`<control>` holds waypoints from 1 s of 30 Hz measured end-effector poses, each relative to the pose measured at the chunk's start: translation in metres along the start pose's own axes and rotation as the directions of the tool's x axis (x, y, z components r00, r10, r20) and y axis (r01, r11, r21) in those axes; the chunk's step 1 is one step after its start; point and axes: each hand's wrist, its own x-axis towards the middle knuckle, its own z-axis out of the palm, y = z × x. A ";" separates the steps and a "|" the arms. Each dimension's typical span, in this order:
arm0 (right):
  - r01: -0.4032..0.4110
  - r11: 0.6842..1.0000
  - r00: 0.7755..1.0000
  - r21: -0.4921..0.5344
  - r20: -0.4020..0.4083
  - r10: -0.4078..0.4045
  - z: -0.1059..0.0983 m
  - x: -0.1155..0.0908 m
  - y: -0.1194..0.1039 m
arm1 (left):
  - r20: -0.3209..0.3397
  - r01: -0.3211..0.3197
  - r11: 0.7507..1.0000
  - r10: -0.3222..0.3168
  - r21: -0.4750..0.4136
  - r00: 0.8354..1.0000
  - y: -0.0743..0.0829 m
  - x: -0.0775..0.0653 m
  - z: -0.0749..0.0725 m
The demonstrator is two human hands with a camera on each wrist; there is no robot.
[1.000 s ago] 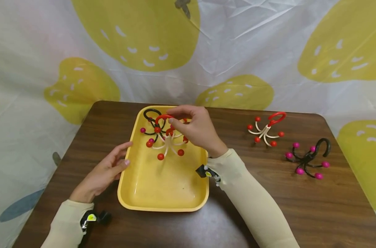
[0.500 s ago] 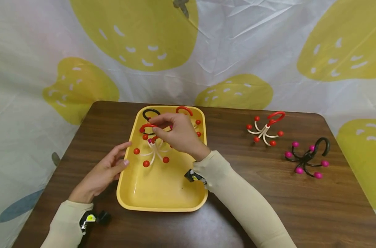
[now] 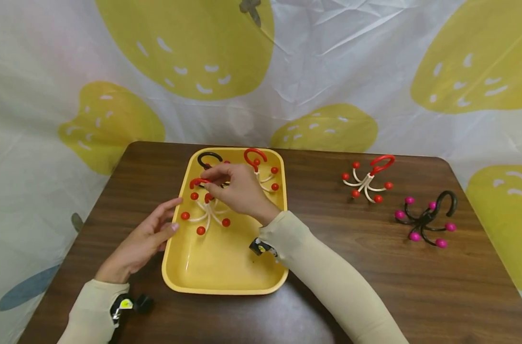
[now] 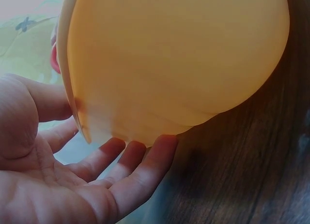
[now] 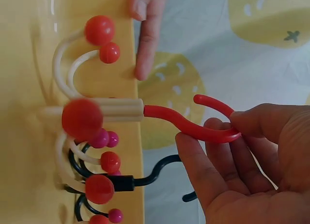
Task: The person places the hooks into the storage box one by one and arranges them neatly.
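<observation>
My right hand (image 3: pixel 239 188) pinches the red hook of a white multi-arm hanger (image 3: pixel 207 210) tipped with red balls. It hangs upright, low over the left part of the yellow tray (image 3: pixel 226 290); whether its arms touch the tray floor I cannot tell. Behind it in the tray, a black hanger (image 3: pixel 200 158) with magenta balls is partly hidden by my hand. Another red-and-white hanger (image 3: pixel 264 179) stands at the tray's back right. Against the tray's left wall rests my left hand (image 4: pixel 87 171), its relaxed fingertips touching the outside and rim.
On the brown table (image 3: pixel 338 248), right of the tray, stand a red-and-white hanger (image 3: pixel 368 181) and a black hanger (image 3: pixel 425 220) with magenta balls. A fruit-printed cloth (image 3: pixel 321 57) hangs behind the table's back edge.
My right hand has carried the red-and-white hanger left, toward me and lower in the tray, uncovering the hanger at the back right. My left hand has stayed at the tray's side.
</observation>
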 end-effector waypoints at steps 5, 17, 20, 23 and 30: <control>-0.012 1.000 0.999 0.023 0.043 0.011 0.006 -0.001 0.003 | -0.004 0.015 1.000 -0.015 0.012 1.000 -0.001 0.001 -0.001; -0.044 0.999 0.996 0.017 0.074 0.042 0.008 -0.004 0.002 | 0.007 -0.014 1.000 0.014 -0.015 1.000 0.002 -0.002 0.001; -0.047 0.999 0.996 0.016 0.077 0.046 0.007 -0.004 0.002 | 0.007 -0.013 1.000 0.013 -0.019 1.000 0.002 -0.001 0.001; -0.048 0.999 0.996 0.015 0.078 0.046 0.006 -0.004 0.003 | 0.004 -0.013 1.000 0.013 -0.018 1.000 0.002 0.000 0.001; -0.052 0.999 0.996 0.012 0.074 0.051 0.003 -0.004 0.005 | -0.002 -0.003 1.000 0.003 -0.010 1.000 0.002 -0.002 0.002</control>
